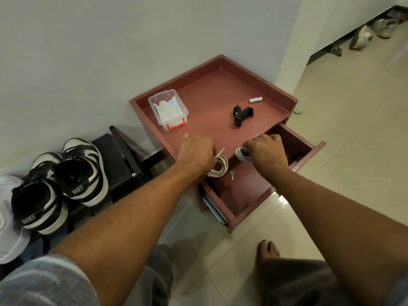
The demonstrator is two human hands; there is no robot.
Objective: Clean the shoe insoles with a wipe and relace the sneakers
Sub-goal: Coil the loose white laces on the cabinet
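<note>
Left hand (195,154): fingers curled round a coiled white shoelace (220,166), held at the near edge of the cabinet top, above the open drawer (249,188). One loose end of the lace sticks up beside the knuckles.

Right hand (266,151): clenched on a second coil of white lace (241,154), also over the drawer, close to the back of it. The two hands are near each other but apart.

Drawer: pulled out from a red-brown cabinet. A small key (231,174) lies on its floor just below the left coil.

Surface (209,96): rimmed top of the same cabinet. It carries a clear plastic box (169,110) with an orange latch and white sheets inside, a black clamp (242,117) and a small white tube (256,99), all well apart from each other.

Sneakers: a black-and-white pair (84,171) stands on a black rack (119,160) left of the cabinet, heels toward the camera, with black laces threaded in them. Insoles cannot be made out inside the dark openings.

A bare foot (268,250) rests on the tiled floor in front of the drawer.
</note>
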